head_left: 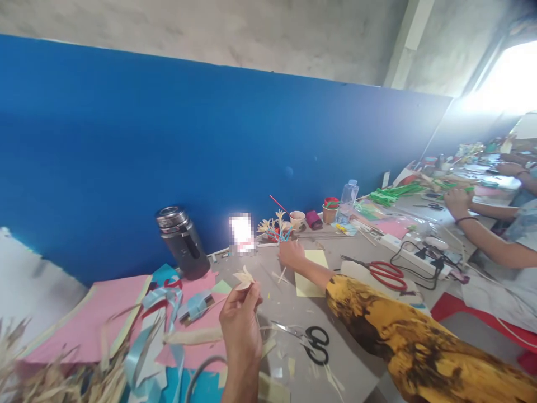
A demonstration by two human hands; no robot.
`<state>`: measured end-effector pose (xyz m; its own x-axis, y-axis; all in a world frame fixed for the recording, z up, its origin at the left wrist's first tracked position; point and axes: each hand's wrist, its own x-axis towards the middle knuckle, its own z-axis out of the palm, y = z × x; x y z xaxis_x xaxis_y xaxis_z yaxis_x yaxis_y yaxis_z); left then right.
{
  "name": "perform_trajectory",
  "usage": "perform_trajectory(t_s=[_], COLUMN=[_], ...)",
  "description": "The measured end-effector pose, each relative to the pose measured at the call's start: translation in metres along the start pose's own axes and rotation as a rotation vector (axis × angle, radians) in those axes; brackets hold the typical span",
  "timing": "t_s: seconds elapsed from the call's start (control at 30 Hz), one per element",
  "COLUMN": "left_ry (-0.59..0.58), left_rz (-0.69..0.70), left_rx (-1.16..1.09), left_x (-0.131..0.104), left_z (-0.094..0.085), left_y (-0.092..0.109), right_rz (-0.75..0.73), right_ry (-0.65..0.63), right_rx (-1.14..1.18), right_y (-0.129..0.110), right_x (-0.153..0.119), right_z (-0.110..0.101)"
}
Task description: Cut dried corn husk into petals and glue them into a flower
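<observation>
"Head view. Left hand [241, 320]?"

"Pinched closed on the pale flower [244, 278], which stands just above the fingertips [254, 289]."

"Right hand [292, 255]?"

"Extended, fingers curled, beside the flower bunch [279, 225]. Whether it grips anything, I cannot tell."

"Scissors [305, 338]?"

"Black-handled pair on the table [352, 364], right of the left hand."

Flower [244, 279], centre of frame: looks papery, matt, thin-petalled; flask [189, 256], left of centre: smooth dark body, lid [172, 218] shines like polished metal; black-handled scissors [305, 338], lower centre: bright metal blades, plastic-looking grips; sleeve [403, 341], lower right: matt printed cloth; bottle [348, 200], right of centre: clear, glossy plastic; ribbon [135, 355], lower left: satiny; blue panel [188, 134], upper left: smooth, faintly glossy
</observation>
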<state>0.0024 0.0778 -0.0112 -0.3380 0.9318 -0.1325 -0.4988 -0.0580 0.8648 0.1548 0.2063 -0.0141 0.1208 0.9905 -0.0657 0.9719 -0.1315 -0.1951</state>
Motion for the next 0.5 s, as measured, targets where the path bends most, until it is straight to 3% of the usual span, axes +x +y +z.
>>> perform_trajectory(t_s=[0.13, 0.23, 0.37, 0.5], left_ry=[0.002, -0.007, -0.041, -0.119], left_rz=[-0.022, -0.007, 0.062, 0.109], left_rx=[0.011, 0.014, 0.068, 0.044], left_x=[0.001, 0.003, 0.002, -0.013], left_z=[-0.002, -0.007, -0.008, 0.004], left_y=[-0.002, -0.003, -0.001, 0.012], right_rz=[-0.008, -0.069, -0.266, -0.475], right_ry=[0.027, 0.115, 0.232, 0.298], right_rx=[0.078, 0.142, 0.227, 0.378], right_y=[0.007, 0.016, 0.029, 0.031], right_x=[-0.005, -0.024, -0.077, -0.132], right_z=[-0.003, -0.014, -0.029, -0.033])
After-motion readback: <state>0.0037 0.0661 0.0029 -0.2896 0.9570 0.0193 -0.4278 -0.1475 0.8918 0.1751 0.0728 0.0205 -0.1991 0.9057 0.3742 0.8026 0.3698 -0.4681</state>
